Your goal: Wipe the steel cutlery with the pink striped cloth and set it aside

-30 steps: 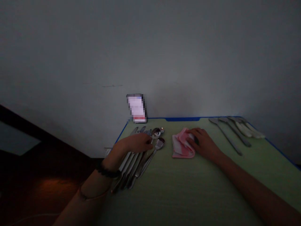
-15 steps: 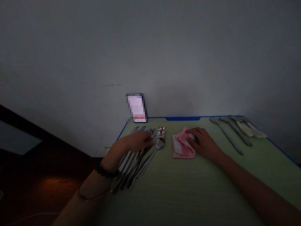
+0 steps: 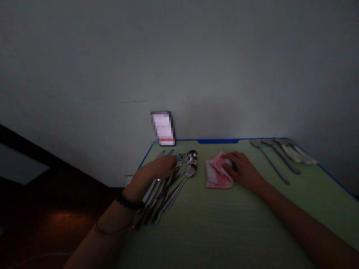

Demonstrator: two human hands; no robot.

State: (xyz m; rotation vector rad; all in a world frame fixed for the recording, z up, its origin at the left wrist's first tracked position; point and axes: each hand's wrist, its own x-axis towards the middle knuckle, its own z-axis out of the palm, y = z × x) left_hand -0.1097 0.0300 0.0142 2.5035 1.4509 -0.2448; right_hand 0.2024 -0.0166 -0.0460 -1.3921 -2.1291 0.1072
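Observation:
My left hand (image 3: 165, 167) reaches over a row of metal cutlery at the left of the table. Its fingers are bent and pressed together among the handles and heads; what they grip is hidden. Under and beside it lie several table knives (image 3: 153, 192) and, at the row's right, several spoons (image 3: 191, 170) with shiny bowls overlapping. My right hand (image 3: 238, 166) rests on a folded pink and white cloth (image 3: 219, 177), thumb and fingers closed on its right side.
A phone (image 3: 165, 129) with a lit, blurred screen leans against the wall at the back left. Long grey utensils (image 3: 270, 162) and several pieces with pale handles (image 3: 294, 155) lie at the right. The green table (image 3: 213, 224) has a blue edge against the wall.
My left hand has shifted slightly, uncovering more of the upper spoon bowls. My right hand and the cloth have not visibly moved.

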